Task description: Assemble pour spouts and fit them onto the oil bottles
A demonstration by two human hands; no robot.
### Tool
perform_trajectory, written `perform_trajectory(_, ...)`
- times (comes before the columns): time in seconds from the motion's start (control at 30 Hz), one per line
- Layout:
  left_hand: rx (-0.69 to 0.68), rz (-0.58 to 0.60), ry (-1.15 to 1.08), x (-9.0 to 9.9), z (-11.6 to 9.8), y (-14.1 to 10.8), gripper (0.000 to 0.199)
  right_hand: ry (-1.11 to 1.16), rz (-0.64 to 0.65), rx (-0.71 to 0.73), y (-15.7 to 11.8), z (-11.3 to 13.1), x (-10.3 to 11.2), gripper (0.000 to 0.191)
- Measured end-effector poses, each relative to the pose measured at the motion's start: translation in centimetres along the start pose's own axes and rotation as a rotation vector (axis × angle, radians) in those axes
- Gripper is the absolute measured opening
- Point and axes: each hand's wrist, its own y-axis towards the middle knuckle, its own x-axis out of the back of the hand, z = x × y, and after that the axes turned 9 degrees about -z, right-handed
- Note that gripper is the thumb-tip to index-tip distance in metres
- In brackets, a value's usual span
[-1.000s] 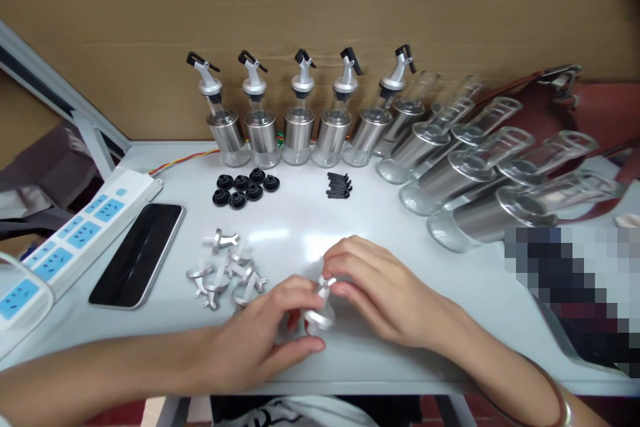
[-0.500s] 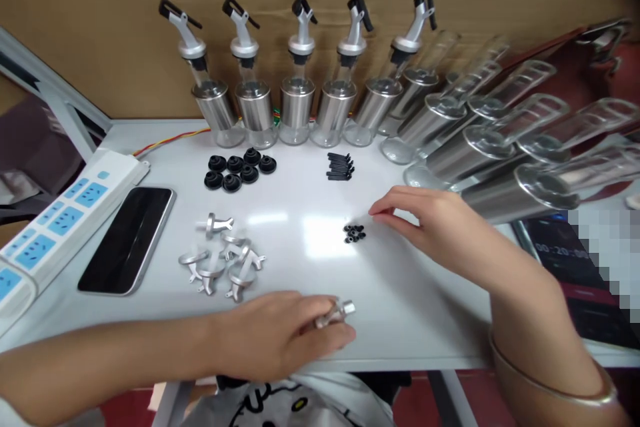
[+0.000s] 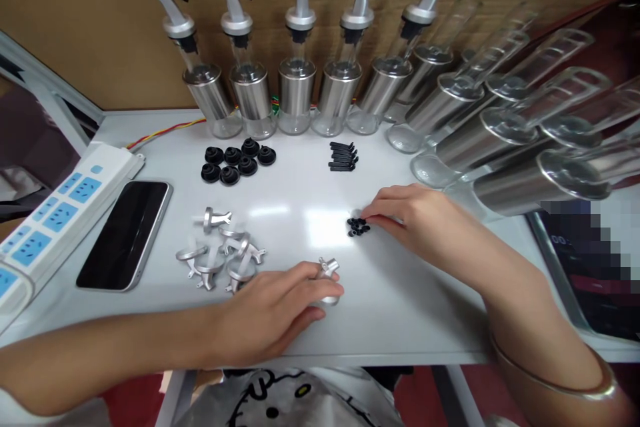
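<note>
My left hand (image 3: 280,303) is closed on a silver spout part (image 3: 329,273), held above the table's front half. With fingertips pinched together, my right hand (image 3: 415,223) touches the right side of a cluster of small black pieces (image 3: 357,227); whether a piece is between the fingertips is too small to tell. Several silver spout parts (image 3: 243,267) lie in a loose pile left of my left hand. Behind them sit several round black stoppers (image 3: 247,165). A row of thin black levers (image 3: 343,157) lies behind the small black pieces.
Along the back stand several bottles (image 3: 297,87) with pourers fitted. More bottles (image 3: 460,103) without pourers crowd the right side. A phone (image 3: 125,233) and a white power strip (image 3: 55,213) lie at the left. A dark-screened device (image 3: 570,280) is at the right edge.
My left hand has turned and lifted slightly, bringing the spout part more upright. My right hand has moved left onto the small black pieces. The camera view has shifted a little.
</note>
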Motion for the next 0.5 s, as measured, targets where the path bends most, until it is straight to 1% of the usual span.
perform_trajectory(0.17, 0.008, 0.014, -0.028, -0.03, 0.14, -0.09, 0.024, -0.012, 0.013, -0.009, 0.22, -0.07, -0.27, 0.023)
perform_trajectory(0.37, 0.001, 0.007, -0.010, -0.02, 0.14, -0.03, 0.024, -0.152, 0.047, -0.058, 0.79, 0.48, -0.40, 0.020)
perform_trajectory(0.5, -0.006, 0.006, -0.004, 0.03, 0.10, 0.00, 0.024, -0.167, 0.043, -0.059, 1.01, 0.53, -0.55, 0.020)
